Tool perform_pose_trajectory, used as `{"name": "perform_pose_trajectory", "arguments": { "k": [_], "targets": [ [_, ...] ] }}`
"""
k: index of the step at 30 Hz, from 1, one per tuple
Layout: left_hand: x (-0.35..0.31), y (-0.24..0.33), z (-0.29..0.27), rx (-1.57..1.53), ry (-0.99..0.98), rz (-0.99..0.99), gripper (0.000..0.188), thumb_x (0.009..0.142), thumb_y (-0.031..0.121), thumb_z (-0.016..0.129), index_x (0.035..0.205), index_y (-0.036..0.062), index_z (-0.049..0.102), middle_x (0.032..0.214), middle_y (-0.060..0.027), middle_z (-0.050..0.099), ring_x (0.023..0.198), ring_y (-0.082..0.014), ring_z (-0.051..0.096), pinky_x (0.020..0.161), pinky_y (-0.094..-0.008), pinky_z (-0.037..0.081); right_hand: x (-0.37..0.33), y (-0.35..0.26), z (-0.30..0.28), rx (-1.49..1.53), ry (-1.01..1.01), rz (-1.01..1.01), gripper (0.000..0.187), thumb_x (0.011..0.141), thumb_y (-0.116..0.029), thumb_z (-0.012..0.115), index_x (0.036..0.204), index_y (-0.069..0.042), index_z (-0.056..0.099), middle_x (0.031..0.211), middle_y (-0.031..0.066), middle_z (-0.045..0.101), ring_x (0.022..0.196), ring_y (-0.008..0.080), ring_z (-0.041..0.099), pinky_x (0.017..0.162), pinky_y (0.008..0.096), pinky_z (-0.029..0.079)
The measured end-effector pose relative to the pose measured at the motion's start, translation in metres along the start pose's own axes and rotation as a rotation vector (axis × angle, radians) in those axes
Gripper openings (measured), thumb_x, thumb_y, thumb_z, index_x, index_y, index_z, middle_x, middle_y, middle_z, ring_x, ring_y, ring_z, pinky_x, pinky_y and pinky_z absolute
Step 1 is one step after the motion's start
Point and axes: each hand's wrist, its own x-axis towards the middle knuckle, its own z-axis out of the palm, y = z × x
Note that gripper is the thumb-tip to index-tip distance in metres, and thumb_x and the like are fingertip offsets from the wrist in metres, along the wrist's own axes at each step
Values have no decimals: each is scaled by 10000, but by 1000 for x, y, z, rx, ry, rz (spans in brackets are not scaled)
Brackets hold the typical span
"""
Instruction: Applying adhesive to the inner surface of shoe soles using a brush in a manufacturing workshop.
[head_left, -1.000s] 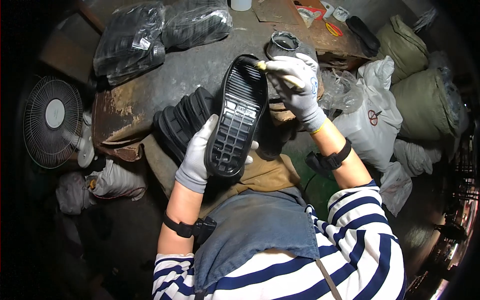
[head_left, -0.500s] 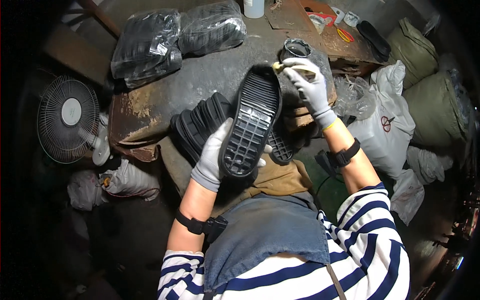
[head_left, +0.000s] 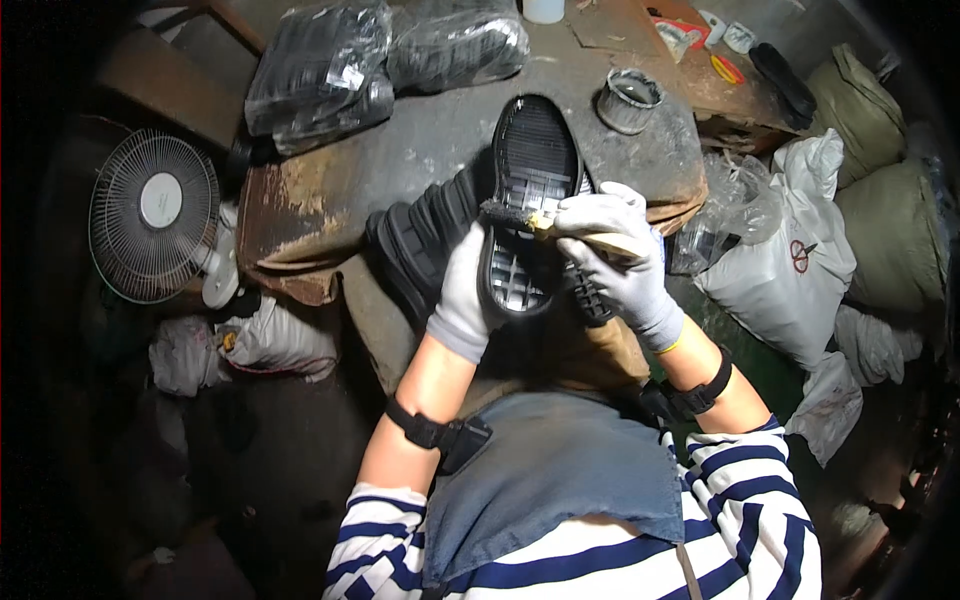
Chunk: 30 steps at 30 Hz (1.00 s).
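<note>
My gloved left hand (head_left: 462, 290) grips a black shoe sole (head_left: 538, 150) by its left edge, with the ribbed and gridded inner side facing up. In my gloved right hand (head_left: 615, 245) is a brush (head_left: 512, 216) with dark bristles and a pale handle. Its bristles lie across the middle of the sole, apparently touching it. Left of the sole, several more black soles (head_left: 425, 235) are stacked close together. Another sole (head_left: 588, 292) with a grid shows partly behind the held one, beside my right fingers. A grimy open pot (head_left: 632, 100) stands on the table to the right.
Plastic-wrapped bundles of dark soles (head_left: 320, 75) sit on the worn table (head_left: 440, 130) at the back left. A fan (head_left: 155, 215) stands at the left. White sacks (head_left: 790, 270) and greenish sacks (head_left: 885, 215) crowd the right side. Yellow-handled scissors (head_left: 727, 69) lie at the back right.
My right hand has brought the brush down from the sole's far tip near the pot to its middle. The held sole appears higher and slightly right in the picture, which has also shifted overall.
</note>
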Motion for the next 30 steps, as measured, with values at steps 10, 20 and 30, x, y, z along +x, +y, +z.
{"name": "perform_pose_trajectory", "arguments": {
  "k": [10, 20, 30],
  "targets": [
    [14, 26, -18, -12, -184, 49, 675, 1024, 495, 363, 1432, -39, 421, 1347, -335, 520, 1161, -468, 589, 978, -575, 503, -19, -28, -2, 34, -256, -51, 251, 769, -117, 777, 1008, -174, 722, 1004, -8, 711, 1009, 187, 654, 988, 395, 380],
    [-11, 51, 11, 258, -210, 167, 715, 1038, 481, 388, 1446, -104, 340, 1345, -409, 465, 1150, -463, 606, 949, -565, 541, -20, -23, -21, 131, -90, 137, 138, 785, -116, 780, 916, -101, 738, 1009, 17, 726, 983, 185, 654, 934, 372, 431],
    [-14, 37, 1, 533, 0, 346, 624, 1052, 478, 373, 1365, -46, 500, 1258, -194, 630, 1122, -292, 645, 992, -414, 523, 4, -24, -1, 119, -274, 401, 176, 846, -214, 735, 955, -79, 708, 892, 82, 708, 868, 237, 660, 822, 348, 472]
  ]
}}
